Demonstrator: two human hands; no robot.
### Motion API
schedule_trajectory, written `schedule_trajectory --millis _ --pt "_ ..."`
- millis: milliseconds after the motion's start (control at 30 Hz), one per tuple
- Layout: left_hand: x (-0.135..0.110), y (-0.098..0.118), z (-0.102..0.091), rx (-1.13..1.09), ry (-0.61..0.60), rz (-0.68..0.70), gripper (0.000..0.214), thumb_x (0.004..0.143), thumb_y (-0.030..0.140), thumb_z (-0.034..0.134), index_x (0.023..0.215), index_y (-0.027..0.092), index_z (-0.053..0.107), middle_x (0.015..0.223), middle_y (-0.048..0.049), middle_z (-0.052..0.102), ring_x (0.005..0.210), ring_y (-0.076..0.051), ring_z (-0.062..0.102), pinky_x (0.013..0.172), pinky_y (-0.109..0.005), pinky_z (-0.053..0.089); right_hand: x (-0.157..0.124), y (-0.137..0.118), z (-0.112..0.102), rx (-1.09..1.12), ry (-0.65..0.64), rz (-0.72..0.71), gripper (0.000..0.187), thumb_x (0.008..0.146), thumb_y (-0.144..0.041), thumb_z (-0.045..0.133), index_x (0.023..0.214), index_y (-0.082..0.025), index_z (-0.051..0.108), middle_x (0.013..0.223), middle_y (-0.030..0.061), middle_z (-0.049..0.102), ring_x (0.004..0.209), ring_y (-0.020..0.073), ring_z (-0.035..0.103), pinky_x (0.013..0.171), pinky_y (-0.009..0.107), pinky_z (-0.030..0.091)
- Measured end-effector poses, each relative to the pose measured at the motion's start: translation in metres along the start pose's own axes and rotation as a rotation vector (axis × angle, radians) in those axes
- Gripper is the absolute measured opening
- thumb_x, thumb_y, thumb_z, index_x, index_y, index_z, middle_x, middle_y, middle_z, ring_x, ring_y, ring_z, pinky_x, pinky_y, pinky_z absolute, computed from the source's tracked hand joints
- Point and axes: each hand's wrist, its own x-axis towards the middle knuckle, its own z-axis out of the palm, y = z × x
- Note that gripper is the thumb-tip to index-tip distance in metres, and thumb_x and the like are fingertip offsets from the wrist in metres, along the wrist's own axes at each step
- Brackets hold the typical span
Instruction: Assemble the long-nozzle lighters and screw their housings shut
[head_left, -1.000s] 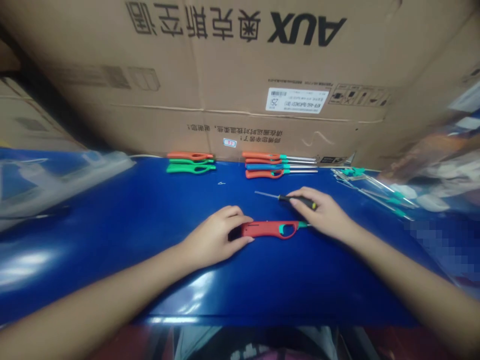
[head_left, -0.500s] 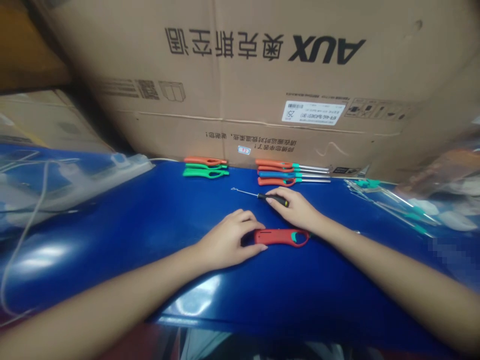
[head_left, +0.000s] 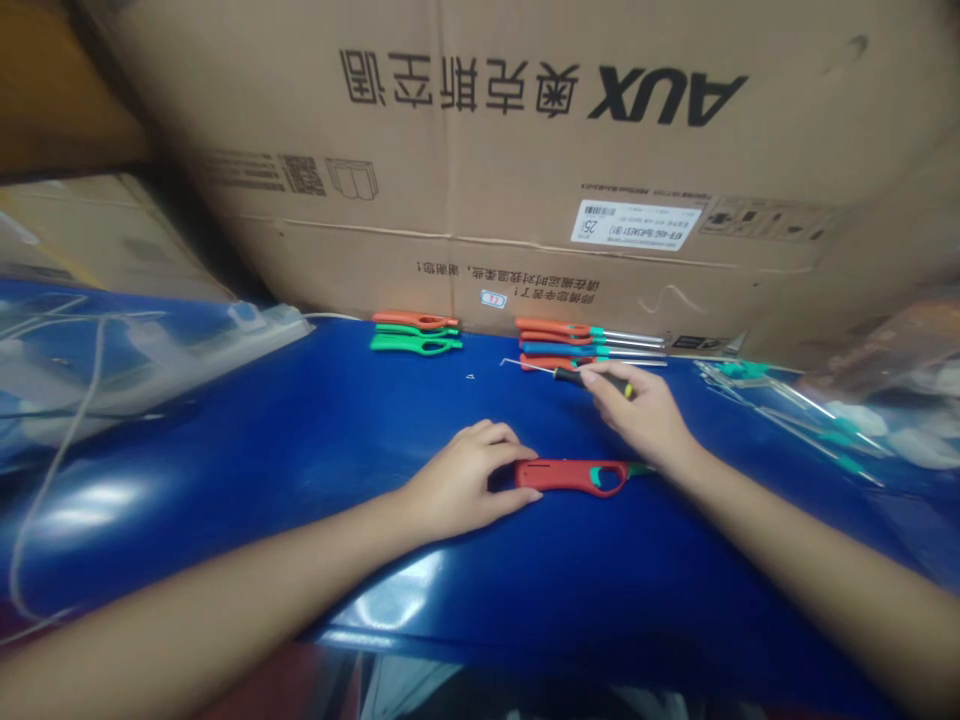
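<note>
My left hand (head_left: 469, 480) grips the left end of a red utility lighter (head_left: 562, 476) between thumb and fingers, lying flat on the blue table (head_left: 330, 440). The lighter has a green trigger, and a green nozzle piece sticks out at its right end, partly behind my right wrist. Above and to the right, my right hand (head_left: 637, 405) is closed on the black handle of a hook pick (head_left: 570, 377). The pick's thin metal shaft points left and is bent at the tip. A tiny pale piece (head_left: 470, 377), too small to name, lies on the table left of the tip.
Orange and green lighter bodies (head_left: 416, 343) lie in a row by a large cardboard box (head_left: 487, 190). To their right are several lighters with metal tubes (head_left: 630, 350). Loose tubes with green ends (head_left: 817, 420) lie at right; a power strip (head_left: 247, 345) and cable at left.
My right hand has moved right and slightly up with the hook pick. The tiny piece formerly at the pick's tip now lies apart from it on the table. My left hand stays on the lighter.
</note>
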Motion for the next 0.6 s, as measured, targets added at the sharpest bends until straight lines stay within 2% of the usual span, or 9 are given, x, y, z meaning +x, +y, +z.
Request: schedule_trajectory --millis 67,167,300,400,500,600 --pt "0.001 0.001 0.002 -0.005 -0.006 0.002 0.036 0.089 0.04 0.075 0.12 0.021 0.072 0.113 -0.0077 0.068 0.106 -0.024 0.061 0.099 -0.041 0.047 -0.006 -0.009 -0.013 0.213 0.08 0.151 0.026 0.087 -0.046 0.069 0.09 -0.02 0.072 0.054 -0.0047 0.049 0.047 0.0109 0.043 0.044 0.025 0.033" --pt "0.003 0.002 0.006 -0.017 -0.017 0.002 0.037 0.089 0.04 0.076 0.121 0.022 0.072 0.114 -0.0072 0.068 0.106 -0.024 0.062 0.098 -0.041 0.046 -0.015 -0.022 -0.031 0.575 0.148 0.339 0.025 0.074 -0.039 0.081 0.082 -0.017 0.072 0.056 -0.0058 0.044 0.046 0.0071 0.037 0.04 0.021 0.026" --pt "0.005 0.01 0.013 -0.02 -0.02 -0.028 0.038 0.087 0.041 0.078 0.121 0.026 0.074 0.112 -0.0057 0.068 0.104 -0.024 0.062 0.097 -0.041 0.044 -0.023 -0.027 -0.044 0.767 0.164 0.429 0.028 0.069 -0.038 0.085 0.082 -0.016 0.075 0.061 -0.0057 0.046 0.047 0.004 0.036 0.039 0.017 0.029" --pt "0.007 0.022 0.021 0.031 0.001 -0.121 0.038 0.084 0.047 0.08 0.118 0.033 0.075 0.107 -0.0031 0.069 0.099 -0.024 0.062 0.091 -0.041 0.041 -0.026 -0.024 -0.046 0.871 0.166 0.478 0.029 0.067 -0.041 0.087 0.078 -0.019 0.072 0.067 -0.0042 0.052 0.052 0.0062 0.045 0.039 0.016 0.034" --pt "0.013 0.033 0.029 0.077 0.017 -0.225 0.039 0.079 0.055 0.082 0.114 0.039 0.077 0.1 -0.0011 0.071 0.095 -0.025 0.061 0.086 -0.041 0.038 -0.027 -0.02 -0.046 0.911 0.126 0.523 0.032 0.066 -0.044 0.087 0.077 -0.02 0.068 0.08 -0.0012 0.064 0.057 0.0081 0.053 0.041 0.017 0.042" --pt "0.024 0.036 0.036 0.083 0.03 -0.264 0.039 0.074 0.058 0.084 0.109 0.04 0.079 0.099 -0.0005 0.072 0.097 -0.026 0.061 0.087 -0.042 0.037 -0.028 -0.017 -0.047 0.919 0.097 0.549 0.036 0.071 -0.051 0.082 0.076 -0.02 0.064 0.079 -0.0015 0.066 0.051 0.007 0.051 0.042 0.019 0.044"
